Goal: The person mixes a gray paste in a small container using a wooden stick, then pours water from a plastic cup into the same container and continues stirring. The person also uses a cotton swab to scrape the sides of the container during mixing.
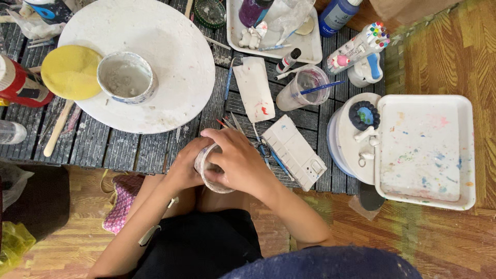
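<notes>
At the near edge of the dark slatted desk, over the person's lap, both hands are working on a small pale cup, round-walled and seemingly of clay. Left hand is cupping the outer wall from its side, fingers wrapped around it, so its grip is closed on the cup. Right hand is lying over the rim from the other side, fingers curling across the top and partly into the opening, also holding the cup.

Judging progress: the cup is already showing a formed wall and open mouth, so the basic shape appears done. Its surface is looking bare and unpainted where visible, though most is hidden by the fingers; smoothing or shaping of the rim seems to be what is under way.

Nearby: a large white round board is carrying a white bowl of cloudy water, with a yellow sponge touching it. A white rectangular block and thin tools are lying just beside the right hand. A paint-spattered white tray is sitting well apart to the right, and a clear cup holding a blue brush is standing beyond the block.
</notes>
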